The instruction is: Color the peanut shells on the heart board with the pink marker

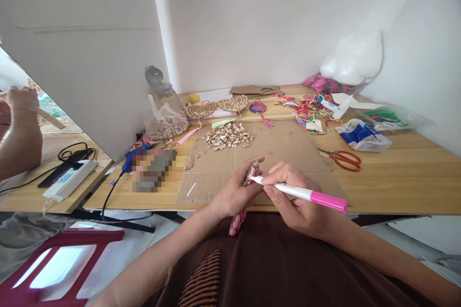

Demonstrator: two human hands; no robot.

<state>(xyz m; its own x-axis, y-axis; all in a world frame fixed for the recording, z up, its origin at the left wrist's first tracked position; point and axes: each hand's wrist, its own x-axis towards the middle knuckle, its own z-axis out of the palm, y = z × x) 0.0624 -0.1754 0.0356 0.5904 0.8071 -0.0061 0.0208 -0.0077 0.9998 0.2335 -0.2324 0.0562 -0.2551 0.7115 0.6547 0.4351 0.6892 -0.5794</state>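
Note:
My left hand [234, 193] is closed around a peanut-shell ornament [253, 169], seen nearly edge-on and partly coloured pink. Its lower pink part sticks out below the hand near my lap, and the palm hides its middle. Between the fingers of my right hand [300, 201] is a white marker pen [293, 191] with a bright pink end. The pen's tip meets or nearly meets the upper edge of the ornament. Beyond both hands, a pile of peanut shells [230, 136] lies on a cardboard sheet [281, 148].
Orange-handled scissors [347, 159] and a blue-and-white packet [362, 135] lie right. Colourful cords [306, 105] and finished peanut-shell pieces [232, 102] sit behind. Left are a bag of peanuts [167, 122], a blue corded glue gun [135, 157], a power strip [70, 180] and another person's arm [21, 129].

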